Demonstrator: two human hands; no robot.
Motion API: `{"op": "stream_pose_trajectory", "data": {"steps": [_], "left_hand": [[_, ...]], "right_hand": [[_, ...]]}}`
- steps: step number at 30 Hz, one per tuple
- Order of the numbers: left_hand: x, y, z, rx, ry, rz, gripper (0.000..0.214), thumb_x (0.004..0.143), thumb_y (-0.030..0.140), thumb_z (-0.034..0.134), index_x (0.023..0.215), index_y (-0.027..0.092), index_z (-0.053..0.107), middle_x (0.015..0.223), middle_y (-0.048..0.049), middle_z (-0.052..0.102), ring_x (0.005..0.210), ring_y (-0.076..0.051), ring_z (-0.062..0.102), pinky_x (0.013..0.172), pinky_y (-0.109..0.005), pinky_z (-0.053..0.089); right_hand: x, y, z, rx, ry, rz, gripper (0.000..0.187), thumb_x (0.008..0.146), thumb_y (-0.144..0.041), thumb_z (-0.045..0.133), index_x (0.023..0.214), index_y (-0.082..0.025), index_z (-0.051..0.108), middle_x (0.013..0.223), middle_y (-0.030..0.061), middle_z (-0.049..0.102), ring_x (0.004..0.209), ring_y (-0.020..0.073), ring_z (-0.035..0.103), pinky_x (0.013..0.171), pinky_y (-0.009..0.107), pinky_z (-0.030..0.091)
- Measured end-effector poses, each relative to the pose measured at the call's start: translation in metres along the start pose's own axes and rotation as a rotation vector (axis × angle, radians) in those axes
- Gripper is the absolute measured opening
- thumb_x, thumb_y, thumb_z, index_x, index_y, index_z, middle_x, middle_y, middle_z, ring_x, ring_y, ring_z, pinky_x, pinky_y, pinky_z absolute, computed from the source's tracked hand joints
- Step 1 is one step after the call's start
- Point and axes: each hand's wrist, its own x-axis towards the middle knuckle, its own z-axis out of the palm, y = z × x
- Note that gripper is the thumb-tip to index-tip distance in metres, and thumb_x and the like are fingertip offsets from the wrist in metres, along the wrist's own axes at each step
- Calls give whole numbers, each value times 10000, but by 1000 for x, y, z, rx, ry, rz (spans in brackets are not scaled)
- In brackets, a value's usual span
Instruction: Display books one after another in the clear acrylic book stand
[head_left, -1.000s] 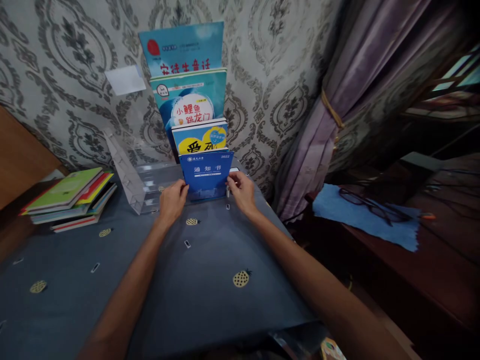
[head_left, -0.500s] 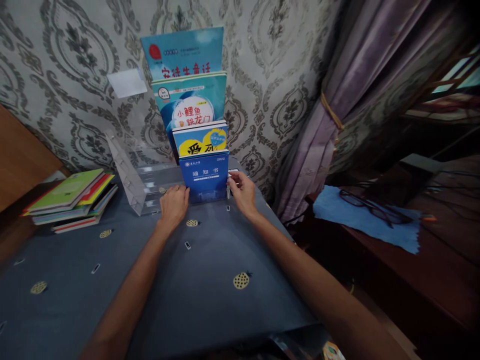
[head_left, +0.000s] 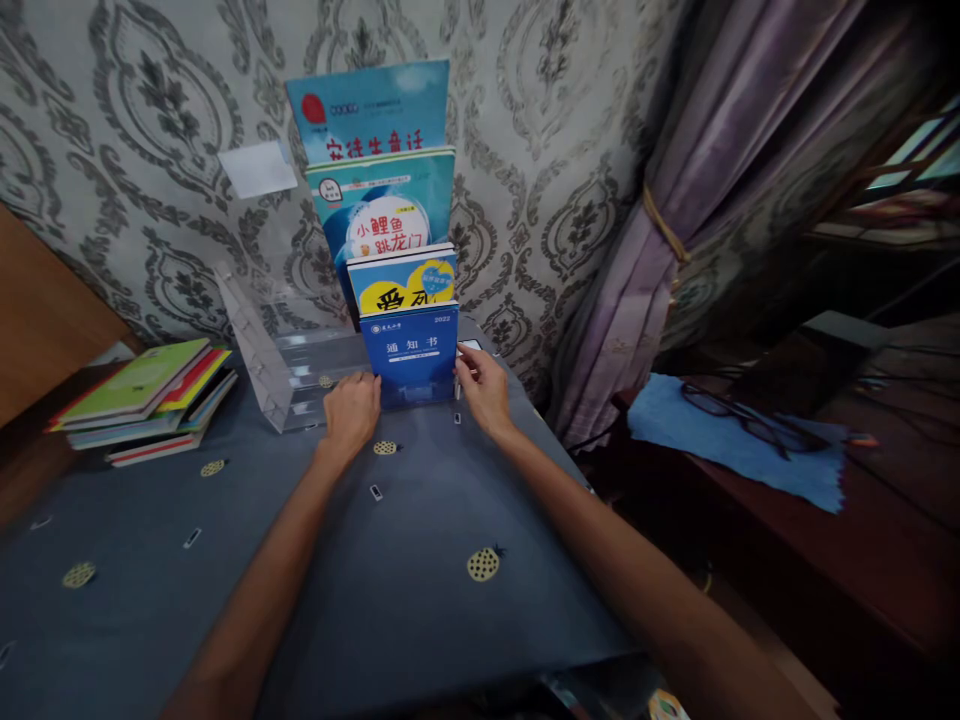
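A dark blue booklet (head_left: pixel 411 352) stands upright in the front slot of a clear tiered rack (head_left: pixel 289 375) against the wall. Behind it rise a yellow-and-blue book (head_left: pixel 403 278), a teal book with a white circle (head_left: pixel 382 205) and a light blue book (head_left: pixel 367 105). My left hand (head_left: pixel 351 405) is curled at the booklet's lower left edge, fingertips touching it. At the right edge, my right hand (head_left: pixel 484 385) has its fingers closed on the booklet. Both forearms reach over the dark blue tablecloth (head_left: pixel 337 570).
A stack of flat colourful books (head_left: pixel 142 398) lies at the left on the cloth. A white note (head_left: pixel 257 167) is stuck to the patterned wall. To the right hangs a purple curtain (head_left: pixel 675 200), and beyond it a dark desk holds a blue cloth (head_left: pixel 735 440) with glasses (head_left: pixel 742 415).
The blue booklet was tilted to the right a second ago and now stands straight and lower in the front slot. Both hands have stayed at its edges.
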Motion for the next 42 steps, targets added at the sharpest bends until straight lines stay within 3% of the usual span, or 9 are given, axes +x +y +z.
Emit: {"op": "stream_pose_trajectory", "data": {"steps": [27, 42], "left_hand": [[0, 5, -5, 58, -51, 22, 445, 1044, 305, 252, 1076, 143, 665, 1094, -142, 707, 1015, -296, 683, 733, -342, 500], [4, -1, -9, -2, 56, -53, 321, 1036, 366, 326, 1110, 193, 586, 1043, -112, 727, 976, -288, 694, 713, -335, 483]], "right_hand": [[0, -2, -3, -88, -9, -43, 351, 905, -300, 497, 1174, -192, 695, 975, 95, 682, 876, 241, 642, 756, 373, 529], [0, -5, -4, -107, -18, -42, 347, 923, -326, 507, 1195, -203, 686, 1058, 110, 659, 953, 241, 630, 755, 355, 538]]}}
